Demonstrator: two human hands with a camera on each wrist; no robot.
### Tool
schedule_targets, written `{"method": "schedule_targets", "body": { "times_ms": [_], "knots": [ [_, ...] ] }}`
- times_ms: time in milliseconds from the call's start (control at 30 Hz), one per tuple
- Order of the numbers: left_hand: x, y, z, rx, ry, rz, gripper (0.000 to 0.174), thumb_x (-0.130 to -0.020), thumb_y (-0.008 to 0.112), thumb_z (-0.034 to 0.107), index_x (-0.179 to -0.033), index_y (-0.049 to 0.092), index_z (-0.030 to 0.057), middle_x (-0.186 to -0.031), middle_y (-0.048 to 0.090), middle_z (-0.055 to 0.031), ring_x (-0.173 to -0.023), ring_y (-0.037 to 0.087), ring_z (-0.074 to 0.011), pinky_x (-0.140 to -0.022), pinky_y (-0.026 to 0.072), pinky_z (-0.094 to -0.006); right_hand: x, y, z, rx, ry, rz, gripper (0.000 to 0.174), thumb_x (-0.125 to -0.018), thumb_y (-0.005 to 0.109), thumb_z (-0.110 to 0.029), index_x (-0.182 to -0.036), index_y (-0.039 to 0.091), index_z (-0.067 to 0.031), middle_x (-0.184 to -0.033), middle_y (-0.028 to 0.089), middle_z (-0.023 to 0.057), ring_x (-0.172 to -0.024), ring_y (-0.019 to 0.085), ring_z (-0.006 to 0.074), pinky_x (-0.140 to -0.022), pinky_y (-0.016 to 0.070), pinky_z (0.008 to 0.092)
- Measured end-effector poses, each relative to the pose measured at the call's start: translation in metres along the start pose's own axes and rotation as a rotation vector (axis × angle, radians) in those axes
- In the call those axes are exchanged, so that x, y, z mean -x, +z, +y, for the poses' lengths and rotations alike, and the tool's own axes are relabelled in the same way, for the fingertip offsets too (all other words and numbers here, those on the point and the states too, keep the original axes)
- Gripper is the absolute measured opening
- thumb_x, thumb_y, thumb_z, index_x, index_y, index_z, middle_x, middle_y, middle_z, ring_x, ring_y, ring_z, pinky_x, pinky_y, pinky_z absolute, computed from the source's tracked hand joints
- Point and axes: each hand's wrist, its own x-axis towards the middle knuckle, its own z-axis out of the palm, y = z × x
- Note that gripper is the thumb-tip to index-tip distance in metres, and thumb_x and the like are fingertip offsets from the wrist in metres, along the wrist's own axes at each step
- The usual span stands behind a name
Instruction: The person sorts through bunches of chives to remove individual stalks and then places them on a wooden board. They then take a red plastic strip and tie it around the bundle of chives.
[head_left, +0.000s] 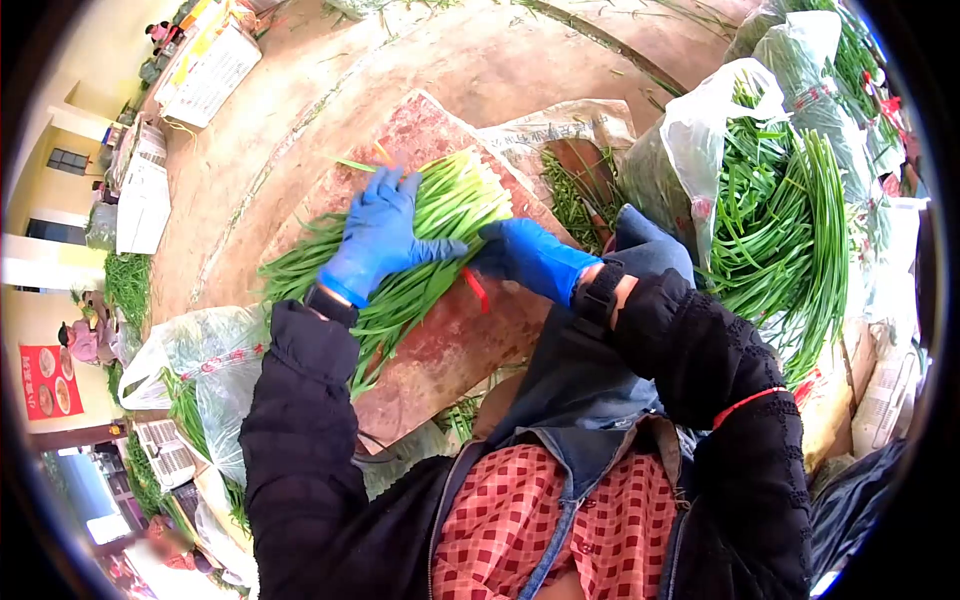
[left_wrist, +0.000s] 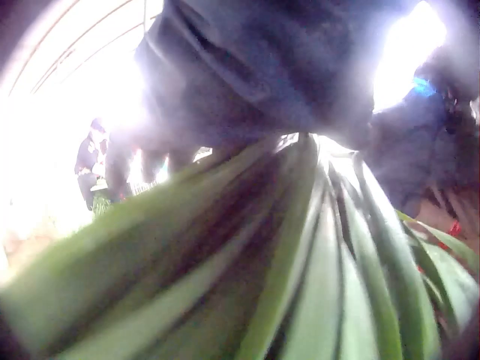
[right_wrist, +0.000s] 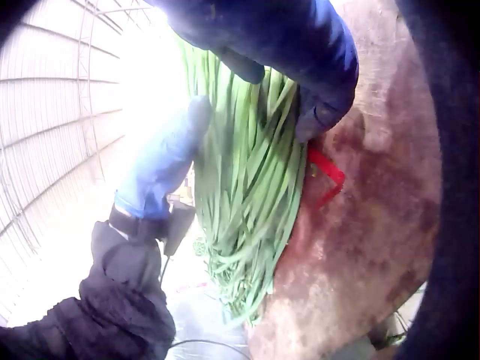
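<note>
A bunch of long green garlic chives [head_left: 400,300] lies across a reddish worn board [head_left: 430,385], its pale stem ends toward the upper right. My left hand [head_left: 380,230], in a blue glove, rests on top of the bunch with fingers spread and thumb stretched out. At the near edge of the bunch, my gloved right hand [head_left: 535,260] holds it by the stems, its fingers curled in the right wrist view. A red strip [right_wrist: 328,172] sticks out from under the bunch beside the right fingertips. Blurred green leaves [left_wrist: 300,255] fill the left wrist view.
An open plastic bag of chives [head_left: 780,210] stands at the right, with more bags behind it. Another clear bag [head_left: 205,350] lies at the left. A brown-handled blade [head_left: 585,175] rests among trimmings beyond the board. White boxes [head_left: 210,75] stand on the floor farther off.
</note>
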Motion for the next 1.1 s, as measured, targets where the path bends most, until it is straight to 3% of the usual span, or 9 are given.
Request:
{"method": "schedule_targets", "body": {
  "times_ms": [133, 333, 467, 533, 733, 800, 867, 967, 1100],
  "knots": [
    [0.017, 0.013, 0.025, -0.011, -0.118, 0.045, 0.132, -0.041, 0.082, 0.059, -0.140, 0.018, -0.0009, -0.130, 0.040, -0.0236, -0.128, 0.033, -0.0372, -0.105, 0.0284, -0.0452, -0.001, 0.017, -0.010, -0.126, -0.173, -0.011, 0.033, -0.088, 0.043, -0.018, -0.114, 0.053, -0.0016, -0.109, 0.061, 0.0133, -0.092, 0.061, 0.0227, -0.084, 0.0496, 0.0353],
    [-0.004, 0.023, 0.012, 0.063, -0.258, -0.061, 0.109, -0.048, 0.084, 0.038, -0.135, 0.026, 0.0040, -0.110, 0.051, -0.0184, -0.102, 0.053, -0.0350, -0.086, 0.0434, -0.0446, 0.005, 0.007, -0.030, 0.039, -0.041, -0.032, 0.028, -0.086, 0.051, -0.016, -0.109, 0.057, -0.0007, -0.106, 0.063, 0.0136, -0.092, 0.063, 0.0199, -0.081, 0.0498, 0.0331],
    [-0.007, 0.028, 0.003, 0.063, -0.179, -0.071, 0.089, -0.051, 0.081, 0.038, -0.123, 0.040, 0.0056, -0.103, 0.051, -0.0172, -0.097, 0.054, -0.0342, -0.082, 0.0458, -0.0420, 0.039, 0.011, -0.070, 1.032, 0.130, 0.074, 0.026, -0.082, 0.061, -0.023, -0.097, 0.060, -0.0017, -0.098, 0.064, 0.0096, -0.086, 0.063, 0.0209, -0.076, 0.0501, 0.0334],
    [-0.004, 0.036, 0.000, 0.073, -0.150, 0.012, 0.088, -0.051, 0.081, 0.041, -0.121, 0.041, 0.0062, -0.104, 0.051, -0.0160, -0.096, 0.053, -0.0339, -0.081, 0.0457, -0.0421, 0.051, 0.017, -0.072, 1.893, -1.301, 0.280, 0.016, -0.077, 0.057, -0.021, -0.086, 0.059, -0.0076, -0.075, 0.060, 0.0090, -0.069, 0.061, 0.0218, -0.056, 0.0476, 0.0338],
    [-0.007, 0.043, -0.003, 0.025, 0.118, 0.360, 0.085, -0.053, 0.078, 0.047, -0.117, 0.043, 0.0046, -0.101, 0.051, -0.0133, -0.095, 0.054, -0.0305, -0.077, 0.0467, -0.0414, 0.047, 0.089, -0.089, 2.164, -1.792, 0.332, 0.015, -0.070, 0.058, -0.021, -0.080, 0.056, -0.0104, -0.074, 0.052, 0.0053, -0.068, 0.051, 0.0215, -0.055, 0.0393, 0.0343],
    [-0.009, 0.051, 0.002, -0.026, 0.201, 0.491, 0.084, -0.053, 0.078, 0.047, -0.117, 0.043, 0.0047, -0.101, 0.051, -0.0129, -0.095, 0.054, -0.0303, -0.077, 0.0469, -0.0415, 0.072, 0.105, -0.107, 1.959, -1.669, 0.466, 0.031, -0.069, 0.067, -0.026, -0.093, 0.057, -0.0093, -0.086, 0.053, 0.0053, -0.078, 0.054, 0.0224, -0.064, 0.0414, 0.0361],
    [-0.007, 0.052, -0.006, 0.183, 0.011, 0.207, 0.085, -0.053, 0.078, 0.047, -0.117, 0.043, 0.0036, -0.100, 0.051, -0.0136, -0.094, 0.053, -0.0303, -0.076, 0.0455, -0.0419, 0.057, 0.100, -0.117, 1.850, -1.478, 0.316, 0.058, -0.066, 0.071, -0.034, -0.113, 0.053, -0.0048, -0.105, 0.056, 0.0098, -0.097, 0.055, 0.0271, -0.078, 0.0437, 0.0386],
    [-0.001, 0.047, -0.006, 0.216, -0.106, 0.098, 0.087, -0.053, 0.078, 0.047, -0.118, 0.041, 0.0022, -0.100, 0.051, -0.0139, -0.094, 0.053, -0.0301, -0.075, 0.0443, -0.0423, 0.017, 0.076, -0.098, 2.277, -1.076, 0.099, 0.113, -0.053, 0.080, -0.041, -0.141, 0.021, 0.0009, -0.135, 0.042, 0.0178, -0.126, 0.040, 0.0318, -0.104, 0.0312, 0.0427],
    [0.004, 0.039, 0.007, 0.085, -0.188, 0.047, 0.100, -0.050, 0.081, 0.047, -0.123, 0.034, -0.0008, -0.103, 0.050, -0.0133, -0.097, 0.051, -0.0291, -0.077, 0.0428, -0.0431, -0.028, 0.042, -0.096, 2.375, -0.911, 0.024, 0.119, -0.046, 0.082, -0.041, -0.140, 0.022, 0.0012, -0.134, 0.041, 0.0203, -0.127, 0.039, 0.0320, -0.105, 0.0301, 0.0454]
  ]
}}
